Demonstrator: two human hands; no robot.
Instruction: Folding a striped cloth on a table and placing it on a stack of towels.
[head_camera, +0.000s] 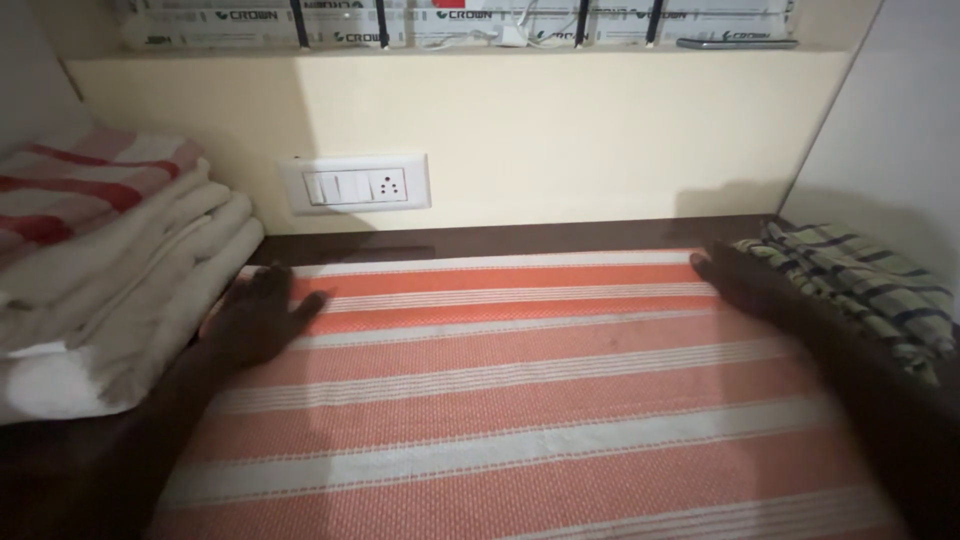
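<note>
An orange cloth with white stripes (520, 400) lies spread flat on a dark wooden surface. My left hand (255, 315) rests palm down on its far left corner, fingers spread. My right hand (745, 285) presses flat on the far right corner, fingers together and pointing left. Neither hand grips anything.
A stack of folded cream and red-striped towels (110, 270) sits at the left. A crumpled dark checked cloth (870, 285) lies at the right against a white wall. Behind is a cream wall with a switch-and-socket plate (355, 185), and a shelf (460, 50) runs above it.
</note>
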